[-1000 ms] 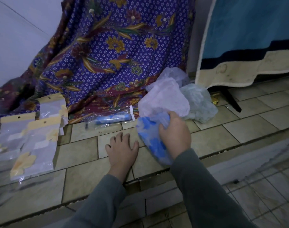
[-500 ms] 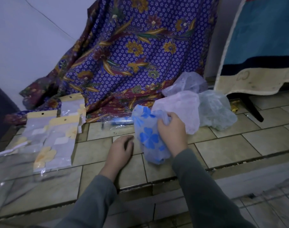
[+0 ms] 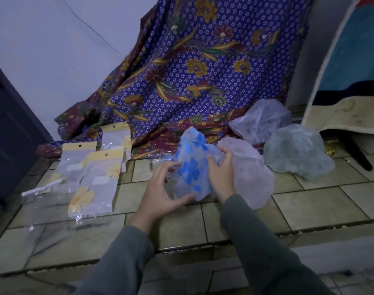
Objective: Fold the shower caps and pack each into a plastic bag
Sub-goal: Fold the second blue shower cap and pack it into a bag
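Your right hand (image 3: 221, 175) grips the translucent blue-flowered plastic shower cap (image 3: 191, 167) | left hand (image 3: 160, 192), at its 8 o'clock, fingers spread, touching its edge | 3 crumpled caps at 2 o'clock.

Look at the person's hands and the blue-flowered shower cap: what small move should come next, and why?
Probably spread the blue-flowered shower cap flat on the tiled floor: the right hand grips it bunched, and the left hand touches its lower edge, fingers open.
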Demonstrator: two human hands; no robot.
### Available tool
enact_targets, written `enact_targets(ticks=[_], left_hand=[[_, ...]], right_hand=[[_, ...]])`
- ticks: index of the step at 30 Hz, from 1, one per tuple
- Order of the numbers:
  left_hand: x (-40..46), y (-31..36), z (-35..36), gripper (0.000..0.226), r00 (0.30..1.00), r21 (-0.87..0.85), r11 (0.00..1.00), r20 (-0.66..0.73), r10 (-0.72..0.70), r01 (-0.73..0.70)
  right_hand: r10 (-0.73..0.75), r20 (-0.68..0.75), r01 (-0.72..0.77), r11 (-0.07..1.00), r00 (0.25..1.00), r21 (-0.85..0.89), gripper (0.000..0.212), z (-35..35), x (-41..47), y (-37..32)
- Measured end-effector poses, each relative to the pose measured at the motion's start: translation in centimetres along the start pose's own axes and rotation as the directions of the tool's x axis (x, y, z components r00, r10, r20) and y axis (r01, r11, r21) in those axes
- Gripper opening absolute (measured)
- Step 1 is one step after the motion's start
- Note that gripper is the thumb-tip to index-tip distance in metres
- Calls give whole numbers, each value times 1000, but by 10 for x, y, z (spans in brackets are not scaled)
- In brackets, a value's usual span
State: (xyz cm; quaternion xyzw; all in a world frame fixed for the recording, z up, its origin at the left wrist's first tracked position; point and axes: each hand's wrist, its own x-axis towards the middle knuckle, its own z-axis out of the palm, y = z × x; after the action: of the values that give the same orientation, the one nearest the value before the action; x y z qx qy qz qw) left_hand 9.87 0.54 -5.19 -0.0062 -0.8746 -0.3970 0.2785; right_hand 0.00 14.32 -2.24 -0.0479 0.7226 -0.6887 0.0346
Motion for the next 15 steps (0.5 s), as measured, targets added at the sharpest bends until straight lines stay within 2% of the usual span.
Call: enact_targets(ticks=[4,8,11,15], left_hand=[[-2,-9,2,52,997,37,999,-78,-26,29],[4,-6,5,49,996,33,999,-88,-35,38],[14,-2,9,38,988,-8,1000,-153,-21,20],[27,0,2,17,962,-33,999,-272,2,-11]], right_hand=[[-128,62,133,986,990,-96,23,-6,2,16],[-205,104,226,938,973,-263,22,-21,11,26],[-242,89,257,938,966,-233,23,-21,14,26],[-342,132,355,931,930,-85,48,-12,12,25]])
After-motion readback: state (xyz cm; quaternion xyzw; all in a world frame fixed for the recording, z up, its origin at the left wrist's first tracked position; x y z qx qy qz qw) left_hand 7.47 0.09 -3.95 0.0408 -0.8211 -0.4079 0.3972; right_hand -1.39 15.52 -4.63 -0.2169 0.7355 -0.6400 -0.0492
